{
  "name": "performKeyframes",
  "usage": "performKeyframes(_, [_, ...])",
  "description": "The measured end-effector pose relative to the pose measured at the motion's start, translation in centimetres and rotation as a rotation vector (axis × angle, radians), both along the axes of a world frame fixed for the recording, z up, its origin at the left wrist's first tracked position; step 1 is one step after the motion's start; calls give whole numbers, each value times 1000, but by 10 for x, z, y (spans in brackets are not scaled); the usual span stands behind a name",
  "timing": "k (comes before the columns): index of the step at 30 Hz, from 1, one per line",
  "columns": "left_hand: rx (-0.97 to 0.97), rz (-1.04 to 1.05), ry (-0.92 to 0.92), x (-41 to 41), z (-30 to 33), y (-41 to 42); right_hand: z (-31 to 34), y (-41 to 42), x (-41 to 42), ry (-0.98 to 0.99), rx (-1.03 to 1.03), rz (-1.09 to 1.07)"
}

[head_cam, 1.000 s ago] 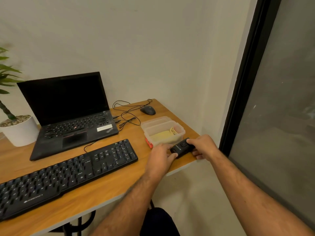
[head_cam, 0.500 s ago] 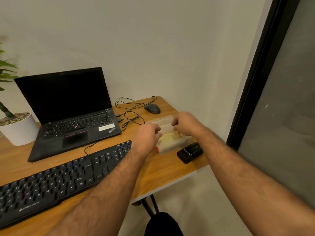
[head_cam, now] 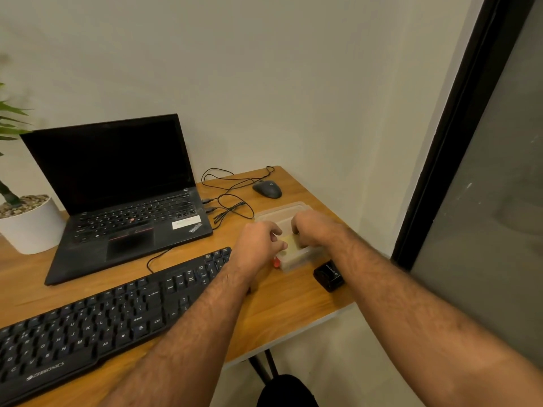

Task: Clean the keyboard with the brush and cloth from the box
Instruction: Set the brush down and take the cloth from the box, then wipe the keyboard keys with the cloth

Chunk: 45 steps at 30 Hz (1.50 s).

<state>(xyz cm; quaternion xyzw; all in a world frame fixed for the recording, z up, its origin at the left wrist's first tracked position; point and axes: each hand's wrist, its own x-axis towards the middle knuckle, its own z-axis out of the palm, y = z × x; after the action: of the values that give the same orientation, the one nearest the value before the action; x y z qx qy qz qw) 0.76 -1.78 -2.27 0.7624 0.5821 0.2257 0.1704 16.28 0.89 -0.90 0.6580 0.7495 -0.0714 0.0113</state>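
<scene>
A wooden desk (head_cam: 279,306) is standing against a pale wall, a dark-framed glass panel (head_cam: 484,201) rising to the right. Both hands are hovering over the clear plastic box (head_cam: 289,258): the left hand (head_cam: 258,245) at its near-left side, the right hand (head_cam: 316,232) above, fingers curled downward; whether either is gripping anything I cannot tell. The black keyboard (head_cam: 97,324) is lying left of the left hand, its long axis running from near-left toward the box. A yellow cloth (head_cam: 291,240) is showing between the hands.

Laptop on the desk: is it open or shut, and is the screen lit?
Open, screen dark. The laptop has its lid raised with its keys showing, and the screen is black all over.
</scene>
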Motion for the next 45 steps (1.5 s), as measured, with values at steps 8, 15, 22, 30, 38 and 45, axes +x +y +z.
performKeyframes(8, [-37, 23, -34, 2, 7, -4, 7, -7, -5, 6, -3, -24])
performKeyframes(15, [17, 72, -292, -3, 12, -17, 50, -25, 2, -29, 216, -12])
performKeyframes(22, [-47, 276, -828, -21, 28, -45, 92, -46, -3, 428, 259, -25])
performKeyframes(30, [-279, 164, -1260, -66, 36, -83, 78, -87, -54, 790, 59, 20])
performKeyframes(38, [-248, 93, -1100, -122, 34, -102, 44, -109, -99, 1059, -219, 129])
performKeyframes(45, [-229, 60, -948, -134, 30, -108, 19, -116, -126, 1418, -386, 51])
